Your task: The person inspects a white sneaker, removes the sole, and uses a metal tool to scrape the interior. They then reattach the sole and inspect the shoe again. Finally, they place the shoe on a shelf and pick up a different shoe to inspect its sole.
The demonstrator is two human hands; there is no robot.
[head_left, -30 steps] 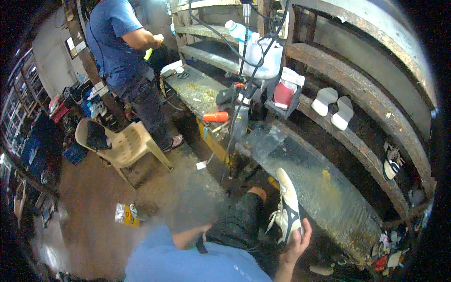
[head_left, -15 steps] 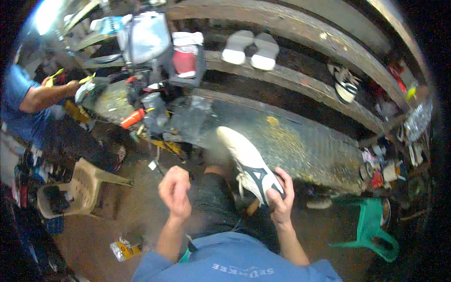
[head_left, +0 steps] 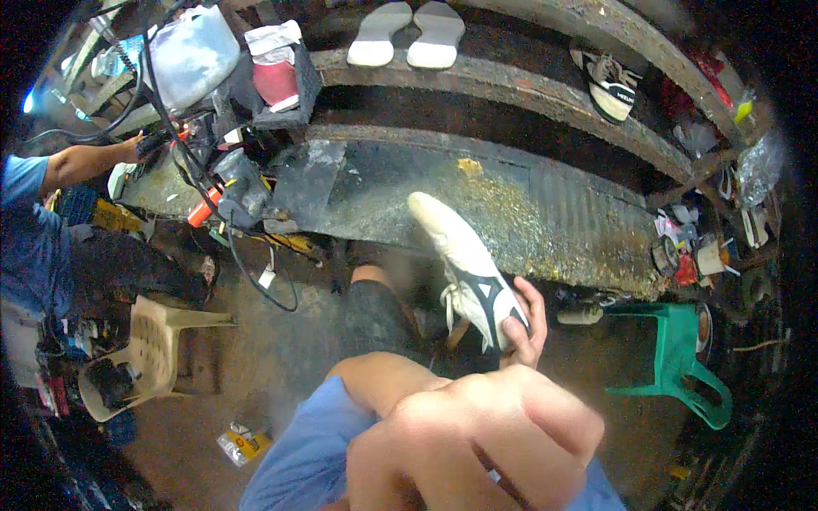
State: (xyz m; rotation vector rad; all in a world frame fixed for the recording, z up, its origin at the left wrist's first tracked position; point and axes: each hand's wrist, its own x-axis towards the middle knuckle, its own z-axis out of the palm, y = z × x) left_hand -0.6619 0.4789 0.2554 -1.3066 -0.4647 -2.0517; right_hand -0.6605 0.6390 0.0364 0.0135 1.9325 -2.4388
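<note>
A white sneaker [head_left: 467, 255] with black side markings and loose laces is in my right hand [head_left: 527, 328]. The fingers wrap its heel end, and its toe points up and left over the worktable [head_left: 366, 192]. My left hand [head_left: 477, 434] looms large at the lower middle, raised close to the camera with the arm folded across my blue shirt. Its knuckles face up and the fingers are curled in. Whatever they may hold is hidden.
Grey-white soles [head_left: 434, 38] and another sneaker [head_left: 612, 85] sit on the shelf behind. A co-worker's arm [head_left: 89, 162] reaches in at left. Beige [head_left: 158, 341] and green [head_left: 677, 358] plastic chairs flank me. A black cable [head_left: 256, 281] hangs off the table's left end.
My left hand has come up from beside my lap toward the camera and across to the right. The sneaker stays in my right hand, slightly shifted. The co-worker's arm has moved.
</note>
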